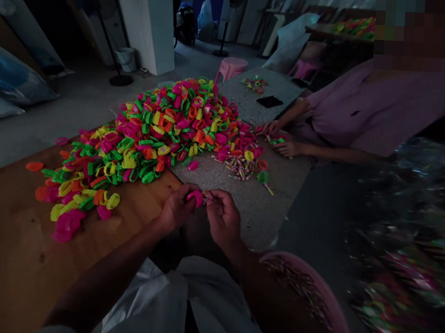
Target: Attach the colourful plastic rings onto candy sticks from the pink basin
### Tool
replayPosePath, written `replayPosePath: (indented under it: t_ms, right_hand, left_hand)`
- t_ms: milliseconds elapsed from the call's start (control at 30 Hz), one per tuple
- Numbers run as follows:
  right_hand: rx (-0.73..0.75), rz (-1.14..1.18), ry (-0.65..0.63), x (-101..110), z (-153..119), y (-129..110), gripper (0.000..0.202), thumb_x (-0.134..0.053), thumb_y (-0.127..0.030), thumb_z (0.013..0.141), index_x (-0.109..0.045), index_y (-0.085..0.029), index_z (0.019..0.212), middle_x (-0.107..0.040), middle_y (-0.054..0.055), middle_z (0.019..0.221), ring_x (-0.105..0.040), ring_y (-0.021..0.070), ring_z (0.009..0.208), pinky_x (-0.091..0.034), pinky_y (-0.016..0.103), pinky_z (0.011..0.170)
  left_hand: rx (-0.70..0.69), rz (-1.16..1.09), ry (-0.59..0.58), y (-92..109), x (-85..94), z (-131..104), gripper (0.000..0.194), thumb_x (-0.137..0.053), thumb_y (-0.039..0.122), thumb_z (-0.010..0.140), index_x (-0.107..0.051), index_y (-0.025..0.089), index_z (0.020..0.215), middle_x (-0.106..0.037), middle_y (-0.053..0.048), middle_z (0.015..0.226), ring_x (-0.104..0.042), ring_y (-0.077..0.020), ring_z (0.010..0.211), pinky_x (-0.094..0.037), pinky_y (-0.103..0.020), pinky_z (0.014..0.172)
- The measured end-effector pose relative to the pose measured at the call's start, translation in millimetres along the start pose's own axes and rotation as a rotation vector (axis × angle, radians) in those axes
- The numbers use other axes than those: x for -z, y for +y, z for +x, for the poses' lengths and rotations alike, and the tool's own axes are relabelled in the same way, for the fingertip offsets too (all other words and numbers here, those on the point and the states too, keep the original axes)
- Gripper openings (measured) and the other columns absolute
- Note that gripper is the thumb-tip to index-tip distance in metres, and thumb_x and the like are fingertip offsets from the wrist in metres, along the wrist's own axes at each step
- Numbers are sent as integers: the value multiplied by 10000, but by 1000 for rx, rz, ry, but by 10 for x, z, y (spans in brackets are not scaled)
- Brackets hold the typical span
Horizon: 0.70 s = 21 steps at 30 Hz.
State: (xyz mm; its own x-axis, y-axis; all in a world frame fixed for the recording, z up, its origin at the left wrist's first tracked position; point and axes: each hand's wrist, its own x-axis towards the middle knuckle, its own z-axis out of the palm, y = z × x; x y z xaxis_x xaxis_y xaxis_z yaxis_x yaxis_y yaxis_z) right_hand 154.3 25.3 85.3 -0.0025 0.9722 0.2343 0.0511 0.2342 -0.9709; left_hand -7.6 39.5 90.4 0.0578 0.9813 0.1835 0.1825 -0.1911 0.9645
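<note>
Angled inward, the left hand (177, 209) gripped a pink piece (195, 199) at centre; the right hand (226, 219) pinched a small bit (207, 195) beside it. From there: heap (164, 128) at 11 o'clock, co-worker (377, 108) at 2, tub (332, 300) at 4.

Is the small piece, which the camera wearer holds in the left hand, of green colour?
No, the small piece in the left hand is bright pink.

pale garment (163, 303), creased, faintly glossy; pale sleeve edge (56, 331); forearms (106, 275), left hand (176, 209), right hand (225, 221) bare
</note>
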Motion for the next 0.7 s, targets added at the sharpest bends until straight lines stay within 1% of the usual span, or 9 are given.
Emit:
replayPosePath:
  t_ms: [100,233,300,367,433,533,600,667,700]
  right_hand:
    - [-48,69,-51,36,-16,-67,144,-638,-347,986,-632,-254,1095,-720,39,992,-672,165,764,-560,291,686]
    - [-28,65,-72,108,-26,-112,130,-656,-307,964,-632,-251,1079,-696,31,987,-651,158,783,-550,293,723]
    - [-12,53,-83,134,-46,-127,129,-652,-319,976,-639,-252,1087,-694,34,988,-653,164,805,-552,304,749]
    - [7,32,-95,149,-75,-142,141,-653,-345,986,-644,-253,1093,-695,39,987,-656,171,820,-553,313,765]
    - [16,18,-112,151,-102,-154,161,-657,-374,991,-648,-252,1096,-698,43,982,-660,176,823,-554,316,765]
    - [-12,35,-110,127,-122,-166,193,-649,-411,1006,-649,-255,1120,-703,38,949,-652,167,773,-548,299,707]
    - [-37,62,-98,91,-121,-168,224,-645,-427,1015,-647,-262,1167,-718,38,957,-645,161,740,-541,286,658]
    - [-58,92,-78,40,-118,-163,264,-646,-447,1018,-643,-271,1215,-737,49,1009,-655,163,743,-544,284,631]
    - [-67,103,-62,11,-118,-158,281,-644,-458,1019,-642,-275,1232,-742,57,1044,-667,171,764,-552,288,634]
  left_hand:
    - [-103,54,-30,-22,23,-71,227,-592,258,935,-728,189,1102,-756,-43,906,-691,-157,798,-549,-256,717]
    - [-243,117,-99,-2,64,-109,282,-552,191,930,-737,189,1142,-773,-76,1030,-721,-191,928,-573,-300,836]
    - [-292,153,-92,16,80,-121,299,-532,194,944,-727,192,1172,-764,-86,1070,-718,-208,979,-574,-327,893]
    - [-312,183,-58,29,90,-135,295,-522,216,962,-715,193,1183,-753,-90,1073,-710,-222,1005,-569,-344,919]
    - [-277,191,-21,34,96,-148,283,-523,246,977,-701,190,1189,-742,-89,1066,-700,-226,1011,-558,-348,928]
    - [-131,140,6,24,96,-149,273,-506,325,1014,-676,195,1182,-721,-73,1048,-672,-203,965,-551,-321,877]
    - [-22,68,-3,13,89,-135,300,-486,436,1034,-669,199,1055,-687,-47,950,-638,-176,859,-546,-283,772]
    - [93,-24,-24,3,74,-116,421,-458,555,1031,-623,200,874,-625,-21,810,-589,-152,727,-526,-255,653]
    - [158,-73,-37,0,63,-108,470,-444,594,1026,-598,201,822,-604,-14,768,-572,-145,681,-515,-248,607]
